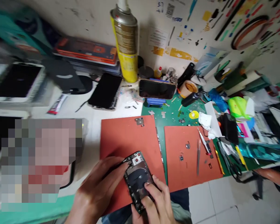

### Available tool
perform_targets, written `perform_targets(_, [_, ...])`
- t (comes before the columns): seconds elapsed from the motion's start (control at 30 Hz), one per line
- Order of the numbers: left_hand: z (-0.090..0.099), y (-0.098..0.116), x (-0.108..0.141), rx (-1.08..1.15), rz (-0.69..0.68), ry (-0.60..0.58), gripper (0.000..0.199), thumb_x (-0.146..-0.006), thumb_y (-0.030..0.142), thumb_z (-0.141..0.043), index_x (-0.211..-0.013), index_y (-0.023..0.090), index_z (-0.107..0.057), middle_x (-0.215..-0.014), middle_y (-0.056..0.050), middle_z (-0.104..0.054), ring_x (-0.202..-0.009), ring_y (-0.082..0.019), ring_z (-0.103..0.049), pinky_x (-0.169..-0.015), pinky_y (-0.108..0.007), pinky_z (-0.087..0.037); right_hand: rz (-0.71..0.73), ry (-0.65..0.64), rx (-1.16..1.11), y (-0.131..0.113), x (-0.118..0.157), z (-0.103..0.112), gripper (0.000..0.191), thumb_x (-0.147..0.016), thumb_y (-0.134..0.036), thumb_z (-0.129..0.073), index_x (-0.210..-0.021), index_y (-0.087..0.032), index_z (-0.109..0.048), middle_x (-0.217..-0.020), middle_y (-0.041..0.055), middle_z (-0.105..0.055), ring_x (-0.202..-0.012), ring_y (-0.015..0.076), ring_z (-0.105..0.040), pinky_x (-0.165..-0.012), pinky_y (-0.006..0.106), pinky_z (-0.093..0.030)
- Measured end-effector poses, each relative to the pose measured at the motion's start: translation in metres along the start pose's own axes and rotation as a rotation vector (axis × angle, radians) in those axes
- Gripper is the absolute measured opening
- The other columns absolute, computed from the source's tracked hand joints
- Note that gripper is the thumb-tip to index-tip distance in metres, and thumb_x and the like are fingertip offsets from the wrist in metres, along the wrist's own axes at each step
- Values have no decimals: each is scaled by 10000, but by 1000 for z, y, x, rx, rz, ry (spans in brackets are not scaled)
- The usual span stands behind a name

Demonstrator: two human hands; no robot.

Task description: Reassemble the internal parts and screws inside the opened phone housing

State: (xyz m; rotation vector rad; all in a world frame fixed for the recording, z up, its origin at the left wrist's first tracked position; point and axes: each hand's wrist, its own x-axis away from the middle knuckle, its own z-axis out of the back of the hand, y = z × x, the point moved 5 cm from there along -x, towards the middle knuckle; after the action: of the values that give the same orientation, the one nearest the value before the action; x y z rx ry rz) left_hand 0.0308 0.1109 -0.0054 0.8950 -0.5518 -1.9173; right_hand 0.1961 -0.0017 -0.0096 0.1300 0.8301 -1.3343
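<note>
An opened phone (138,177), its inner parts showing, lies tilted over the near part of the left red mat (128,133). My right hand (155,199) grips its lower end, with fingertips resting on the inside and the thumb at the lower left edge. At the upper left corner of the phone, my left hand (102,180) is closed, fingers pinched together around something small and dark that I cannot make out. A small metal plate (139,121) lies near the far edge of the same mat.
A second red mat (175,140) holds small parts, tweezers (198,157) and a screwdriver (204,141). Behind stand a yellow spray can (128,46) and a propped phone (157,89). A black phone (105,91) lies left of them. Another person's arm (272,176) shows at right.
</note>
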Motion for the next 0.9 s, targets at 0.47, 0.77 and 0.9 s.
perform_targets(0.47, [-10, 13, -16, 8, -49, -92, 246, -1037, 55, -586, -1200, 199, -701, -1190, -89, -717, -1113, -211, -666, -919, -363, -622, -96, -169, -12, 12, -15, 15, 219, -967, -374, -749, -1081, -187, -733, -1149, 170, -756, -1068, 368, -735, -840, 539, -652])
perform_targets(0.77, [-10, 13, -8, -3, -68, -113, 310, -1017, 19, -587, -1291, 142, -668, -1294, -150, -691, -1219, -271, -627, -1015, -447, -606, -247, -378, -259, 31, -97, -12, 139, -1050, -183, -597, -1016, -194, -732, -836, 18, -743, -660, 116, -730, -606, 189, -584])
perform_targets(0.9, [-10, 13, -9, 16, -88, -104, 312, -1005, 9, -602, -1291, 121, -658, -1261, -155, -692, -1180, -267, -623, -1004, -452, -602, -279, -382, -213, 31, -104, -24, 161, -1049, -218, -605, -956, -191, -734, -788, 5, -738, -614, 109, -715, -551, 184, -553])
